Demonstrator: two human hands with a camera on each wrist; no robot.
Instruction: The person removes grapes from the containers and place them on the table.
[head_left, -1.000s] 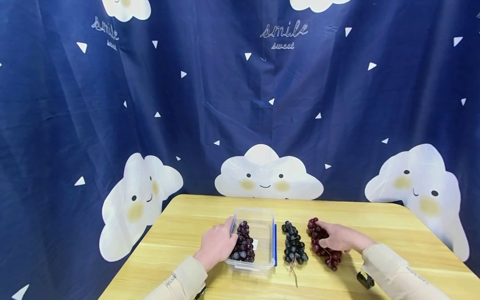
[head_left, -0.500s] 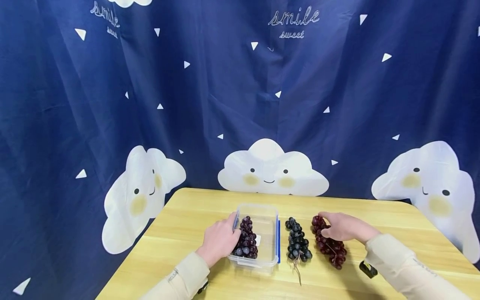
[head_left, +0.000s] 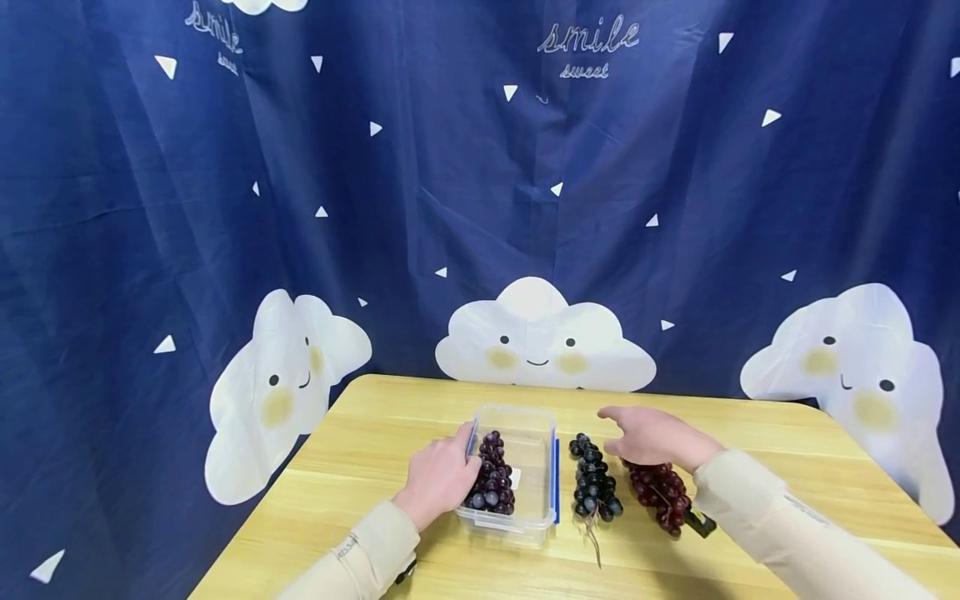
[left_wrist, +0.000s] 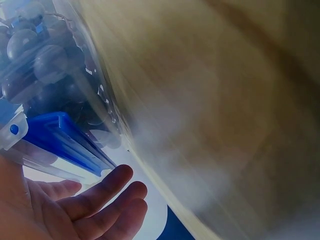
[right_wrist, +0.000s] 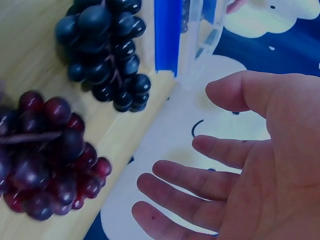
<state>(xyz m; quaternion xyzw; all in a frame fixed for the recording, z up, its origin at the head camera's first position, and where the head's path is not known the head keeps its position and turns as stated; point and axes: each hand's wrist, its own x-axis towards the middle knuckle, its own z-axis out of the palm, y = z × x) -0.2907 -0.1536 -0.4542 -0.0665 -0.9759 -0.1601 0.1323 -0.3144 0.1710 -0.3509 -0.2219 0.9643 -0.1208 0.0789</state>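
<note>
1. Closest to you are your sleeves (head_left: 384,533), one leading up to each of your hands.
2. Just on the near side of your right hand, partly beneath it in the head view, lies the red grape bunch (head_left: 663,497). Its long axis slants: the near end sits further right, the far end further left, going behind your hand.
3. Between your hands, nearer the right one, the black grape bunch (head_left: 592,479) lies on the surface. Its long axis runs mostly away from you; the narrow end points to the far edge, and the broad end and thin stem (head_left: 592,542) point back at you.
4. Your left hand (head_left: 441,473) grips the left wall of the clear container (head_left: 536,467), fingers along the outside by a blue flap (left_wrist: 65,142). The container's long sides run away from you, and a second blue flap (head_left: 557,483) hangs on its right side.
5. Inside, right beside your left hand, the purple grape bunch (head_left: 493,479) lies along that wall, narrow end far, broad end near.
6. Your right hand (head_left: 654,435) holds nothing; its fingers are spread and extended, pointing left, apart from the grapes.
7. Beyond both hands, the surface (head_left: 405,408) ends before a blue curtain (head_left: 427,167) with smiling clouds (head_left: 528,308).
</note>
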